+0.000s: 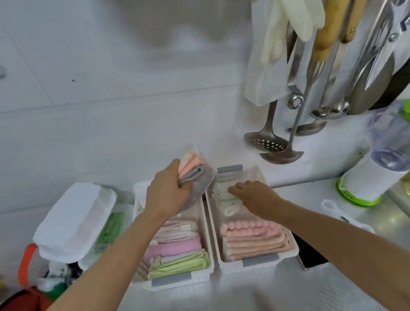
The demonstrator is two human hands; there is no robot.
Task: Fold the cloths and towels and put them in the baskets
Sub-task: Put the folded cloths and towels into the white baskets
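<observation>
I have a small stack of folded cloths (193, 172), grey on the outside with peach and white layers showing, clamped in my left hand (168, 191) above the far end of the left basket (182, 279). They are soft, light and floppy, so I judge the stack will fan open unless I pinch it across the folded edge with fingers wrapped round all layers. My right hand (253, 197) reaches into the right basket (260, 261), fingers curled and touching a crumpled white cloth (225, 201) at its far end; whether it actually grips I cannot tell. Folded pink and green towels (178, 259) already fill the near halves. Both baskets sit side by side on the steel desk (216, 307), below hanging ladles (274, 145).
</observation>
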